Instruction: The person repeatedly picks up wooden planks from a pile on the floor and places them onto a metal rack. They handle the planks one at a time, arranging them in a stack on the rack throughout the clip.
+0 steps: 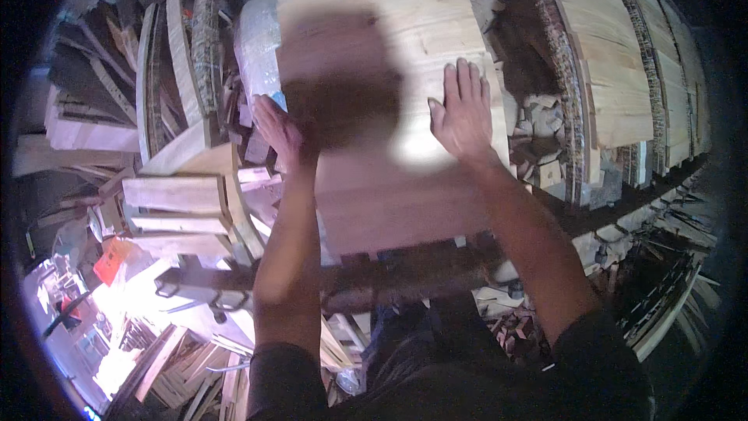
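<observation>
A wide row of pale wooden boards (421, 8) lies in front of me, with a dark round shadow over its middle. My right hand (465, 117) rests flat on the boards near their right edge, its fingers stretched forward and the thumb apart. At the left edge of the same boards is my left hand (280, 132), seen partly from the side with its fingers extended. It appears to touch that edge, though the contact is partly hidden. Neither hand holds anything. Beside the left hand, clear plastic wrap (261, 47) covers something pale.
More board rows (600, 54) lie to the right, between rough dark rails (557, 70). Wood offcuts (545, 125) fill the gap there. Short planks (175, 195) are stacked at left, near an orange object (114, 260). A dark beam (389, 281) crosses before my body, above scattered wood strips (199, 374).
</observation>
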Demonstrator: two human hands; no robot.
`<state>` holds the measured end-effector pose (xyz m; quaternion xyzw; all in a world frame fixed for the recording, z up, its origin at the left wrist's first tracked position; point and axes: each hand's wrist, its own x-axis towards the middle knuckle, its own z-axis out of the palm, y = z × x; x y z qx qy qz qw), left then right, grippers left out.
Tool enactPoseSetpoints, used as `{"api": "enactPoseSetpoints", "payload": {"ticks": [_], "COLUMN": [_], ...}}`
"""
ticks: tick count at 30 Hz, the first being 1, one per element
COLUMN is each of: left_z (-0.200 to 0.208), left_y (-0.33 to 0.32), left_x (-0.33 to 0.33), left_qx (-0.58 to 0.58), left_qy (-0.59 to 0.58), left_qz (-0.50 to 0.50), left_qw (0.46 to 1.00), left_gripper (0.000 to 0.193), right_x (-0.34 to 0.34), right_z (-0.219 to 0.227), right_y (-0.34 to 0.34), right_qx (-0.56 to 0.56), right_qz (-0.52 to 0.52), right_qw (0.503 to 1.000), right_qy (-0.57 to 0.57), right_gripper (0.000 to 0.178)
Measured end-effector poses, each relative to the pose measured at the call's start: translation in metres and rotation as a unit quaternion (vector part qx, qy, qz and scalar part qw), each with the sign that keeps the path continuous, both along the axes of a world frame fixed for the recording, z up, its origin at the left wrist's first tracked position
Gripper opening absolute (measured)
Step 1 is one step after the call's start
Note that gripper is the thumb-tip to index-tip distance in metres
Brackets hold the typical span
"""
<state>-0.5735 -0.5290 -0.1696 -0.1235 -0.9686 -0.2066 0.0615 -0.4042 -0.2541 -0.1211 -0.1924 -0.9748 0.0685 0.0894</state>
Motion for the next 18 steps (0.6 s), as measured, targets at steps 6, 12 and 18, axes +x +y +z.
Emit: {"api": "enactPoseSetpoints", "payload": {"ticks": [6, 12, 18], "left_z": [0.011, -0.021, 0.001], "left_y": [0.034, 0.005, 0.052], "left_x": [-0.002, -0.096, -0.117], "left_qx": [-0.030, 0.386, 0.170], "left_qy": [-0.073, -0.196, -0.257], "left_qz": [-0.014, 0.061, 0.063], "left_qw": [0.997, 0.899, 0.949], "left_gripper": [0.071, 0.063, 0.065], "right_x": [-0.007, -0.005, -0.016], "right_z": [0.000, -0.001, 0.029], "right_y": [0.005, 0.017, 0.018], "right_qx": [-0.053, -0.019, -0.028], "right_qz": [0.021, 0.032, 0.042], "right_qw": [0.998, 0.999, 0.997], "right_qy": [-0.012, -0.026, -0.062], "right_gripper": [0.074, 0.073, 0.072]}}
